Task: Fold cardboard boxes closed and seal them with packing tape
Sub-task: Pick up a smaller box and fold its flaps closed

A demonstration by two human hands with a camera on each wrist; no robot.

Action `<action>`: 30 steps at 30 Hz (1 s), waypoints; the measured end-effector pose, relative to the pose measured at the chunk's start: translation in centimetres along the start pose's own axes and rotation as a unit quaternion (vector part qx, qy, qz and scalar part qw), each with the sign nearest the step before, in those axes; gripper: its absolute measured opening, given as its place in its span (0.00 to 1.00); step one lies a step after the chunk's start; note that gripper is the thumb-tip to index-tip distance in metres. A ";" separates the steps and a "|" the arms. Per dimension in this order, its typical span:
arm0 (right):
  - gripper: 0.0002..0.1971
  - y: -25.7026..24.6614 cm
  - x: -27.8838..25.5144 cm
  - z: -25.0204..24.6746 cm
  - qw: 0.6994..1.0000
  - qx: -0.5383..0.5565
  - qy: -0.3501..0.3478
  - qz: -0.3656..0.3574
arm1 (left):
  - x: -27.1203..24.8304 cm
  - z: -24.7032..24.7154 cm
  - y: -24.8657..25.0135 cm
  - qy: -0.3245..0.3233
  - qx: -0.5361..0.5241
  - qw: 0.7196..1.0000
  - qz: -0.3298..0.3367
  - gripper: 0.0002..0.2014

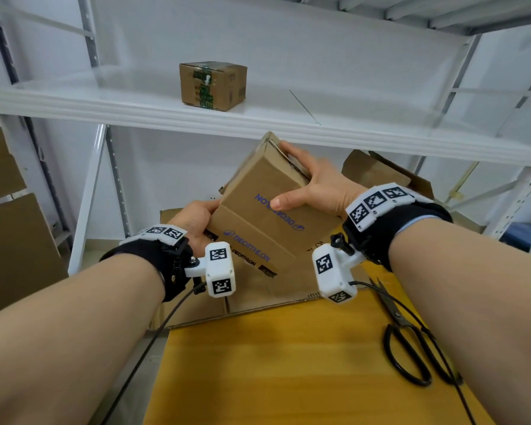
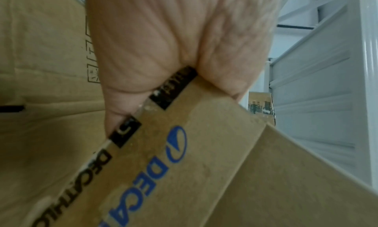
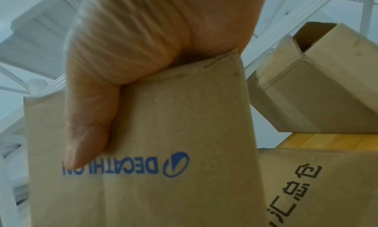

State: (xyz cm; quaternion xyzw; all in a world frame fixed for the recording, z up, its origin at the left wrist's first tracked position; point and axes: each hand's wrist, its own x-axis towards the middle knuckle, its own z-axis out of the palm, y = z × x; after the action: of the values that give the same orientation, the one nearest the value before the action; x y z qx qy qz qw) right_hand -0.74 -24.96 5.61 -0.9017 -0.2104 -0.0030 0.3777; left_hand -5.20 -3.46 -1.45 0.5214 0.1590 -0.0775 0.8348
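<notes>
A brown cardboard box (image 1: 258,191) with blue print hangs tilted in the air between both hands, below the white shelf. My left hand (image 1: 196,219) grips its lower left corner; in the left wrist view the palm (image 2: 174,44) clamps that edge of the box (image 2: 204,165). My right hand (image 1: 316,182) holds the right side, thumb across the printed face and fingers up along the far flap. In the right wrist view the thumb (image 3: 88,125) lies over the box (image 3: 174,133). No tape roll is in view.
A small taped box (image 1: 212,84) stands on the white shelf (image 1: 350,130) above. Flattened and open cardboard boxes (image 1: 258,289) lie behind the yellow table (image 1: 273,363). Black scissors (image 1: 408,342) lie at the table's right. Brown cartons (image 1: 10,234) stand at the left.
</notes>
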 end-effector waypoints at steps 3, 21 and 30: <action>0.60 0.2 0.1 0.2 1.000 -0.022 0.000 -0.005 | -0.2 0.2 -0.6 0.003 0.074 0.997 -0.013 0.18; 0.54 1.2 -1.4 -1.7 0.962 0.266 0.032 0.047 | -0.2 0.7 -1.8 -0.155 0.000 0.987 -0.034 0.19; 0.56 2.5 -1.9 -0.3 0.969 0.238 0.007 0.067 | -1.7 1.8 -0.5 -0.070 -0.096 0.993 0.015 0.30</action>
State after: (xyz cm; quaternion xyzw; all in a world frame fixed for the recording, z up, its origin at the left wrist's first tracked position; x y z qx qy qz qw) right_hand -1.52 -27.44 3.78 -0.7979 -0.1413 0.0666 0.5822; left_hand -6.57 -5.35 -0.55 0.4340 0.0987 -0.0854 0.8914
